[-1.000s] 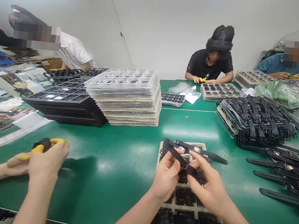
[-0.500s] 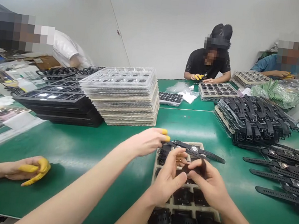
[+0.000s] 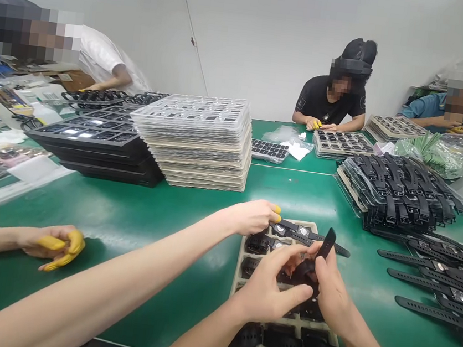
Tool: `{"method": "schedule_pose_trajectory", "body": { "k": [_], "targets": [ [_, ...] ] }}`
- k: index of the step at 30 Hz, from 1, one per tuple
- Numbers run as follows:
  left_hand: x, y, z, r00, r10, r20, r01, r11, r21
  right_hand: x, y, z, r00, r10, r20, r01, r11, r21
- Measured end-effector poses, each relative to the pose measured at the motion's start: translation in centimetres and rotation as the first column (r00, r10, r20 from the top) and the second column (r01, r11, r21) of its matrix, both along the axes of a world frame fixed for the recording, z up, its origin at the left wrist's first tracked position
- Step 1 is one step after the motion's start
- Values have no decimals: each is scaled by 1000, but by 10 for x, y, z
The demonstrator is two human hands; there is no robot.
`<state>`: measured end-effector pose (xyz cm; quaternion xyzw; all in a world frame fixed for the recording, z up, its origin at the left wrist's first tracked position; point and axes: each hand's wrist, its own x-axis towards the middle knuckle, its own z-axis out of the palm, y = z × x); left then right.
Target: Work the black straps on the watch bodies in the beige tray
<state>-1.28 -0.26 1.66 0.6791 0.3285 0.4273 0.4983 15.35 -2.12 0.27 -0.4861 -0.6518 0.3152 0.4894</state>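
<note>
My right hand (image 3: 337, 291) pinches the black strap of a smartwatch (image 3: 327, 245), and the strap's free end sticks up above the thumb. Curled around the other side of the same watch is my left hand (image 3: 270, 289), its thumb stretched along the front; the fingers partly hide the watch body. Both hands are over a beige moulded tray (image 3: 237, 285), whose compartments hold several black watches (image 3: 283, 343) with folded straps. Across the tray's far end lie watches with straps laid flat (image 3: 303, 232).
A co-worker's hand (image 3: 258, 216) with yellow finger covers grips a strap at the tray's far left; the other hand (image 3: 58, 248) rests left. Stacked trays (image 3: 204, 153), black trays (image 3: 104, 153) and piled watches (image 3: 405, 188) stand behind. More watches (image 3: 441, 275) lie right. Other people sit opposite.
My hands have shifted slightly right, and the held watch's strap now points up out of my right hand. The co-worker's reaching hand has moved right, onto a strap at the tray.
</note>
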Motion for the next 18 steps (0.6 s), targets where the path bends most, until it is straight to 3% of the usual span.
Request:
{"method": "schedule_pose_trajectory", "body": {
  "k": [5, 8, 14, 18],
  "targets": [
    [5, 0, 1, 989, 114, -96, -96, 979, 179, -3, -1, 4, 998, 51, -44, -54, 996, -71],
    [7, 1, 2, 988, 111, -105, -80, 961, 265, -6, 2, 3, 997, -23, -68, 19, 998, -62],
    [4, 3, 0, 976, 167, -141, -120, 948, 293, -7, 6, -3, 985, -160, -61, 162, 987, 15],
    [2, 5, -4, 959, 217, -184, -144, 928, 343, -4, 7, 5, 1000, -8, 29, 11, 994, -105]
  ]
}}
